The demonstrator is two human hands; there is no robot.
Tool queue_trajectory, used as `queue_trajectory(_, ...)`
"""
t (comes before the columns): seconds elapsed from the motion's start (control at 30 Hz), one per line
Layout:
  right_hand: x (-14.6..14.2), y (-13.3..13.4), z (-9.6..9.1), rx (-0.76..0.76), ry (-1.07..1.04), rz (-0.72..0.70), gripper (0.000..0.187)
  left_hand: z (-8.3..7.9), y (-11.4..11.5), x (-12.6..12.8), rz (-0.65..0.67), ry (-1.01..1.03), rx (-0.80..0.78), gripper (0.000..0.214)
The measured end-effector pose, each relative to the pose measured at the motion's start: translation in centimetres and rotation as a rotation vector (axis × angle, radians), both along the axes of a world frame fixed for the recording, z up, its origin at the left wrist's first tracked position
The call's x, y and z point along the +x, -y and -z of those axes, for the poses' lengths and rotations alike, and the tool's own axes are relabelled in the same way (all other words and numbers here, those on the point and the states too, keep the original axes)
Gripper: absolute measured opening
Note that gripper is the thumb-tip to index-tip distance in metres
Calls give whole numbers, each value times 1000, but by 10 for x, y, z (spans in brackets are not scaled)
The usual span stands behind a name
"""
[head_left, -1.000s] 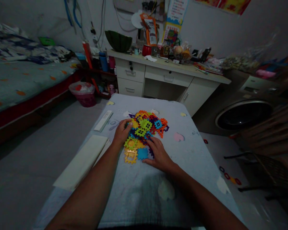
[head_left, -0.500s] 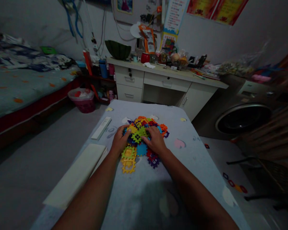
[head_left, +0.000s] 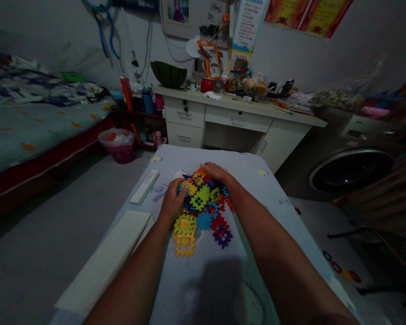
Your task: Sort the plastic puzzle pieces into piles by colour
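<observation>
A heap of colourful interlocking plastic building pieces, square with toothed edges, lies on the cloth-covered table. My left hand is at the heap's left side, its thumb and fingers closed on a yellow building piece. Reaching over the far side, my right hand has its fingers stretched out across the pieces there. A green window-patterned piece shows between the hands. Closer to me lie yellow pieces, a blue piece and a purple piece.
On the table's left side lie a long white box and a smaller narrow box. Behind stands a white desk with clutter on top. A washing machine is at right, a bed and a pink bin at left.
My right hand has moved from the green piece at the heap's near middle to its far side. My left hand keeps its place at the left. The view has shifted slightly.
</observation>
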State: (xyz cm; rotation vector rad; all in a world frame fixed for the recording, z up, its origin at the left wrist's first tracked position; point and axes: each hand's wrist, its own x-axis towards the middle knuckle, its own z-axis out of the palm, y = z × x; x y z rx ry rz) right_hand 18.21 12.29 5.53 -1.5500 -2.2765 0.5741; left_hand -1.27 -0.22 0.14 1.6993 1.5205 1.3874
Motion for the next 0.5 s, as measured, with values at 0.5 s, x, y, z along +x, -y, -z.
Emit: queue_trajectory(0.5,4,67,-27,-245,-113,-296,53,0,-7,-1,91,235,-121,47)
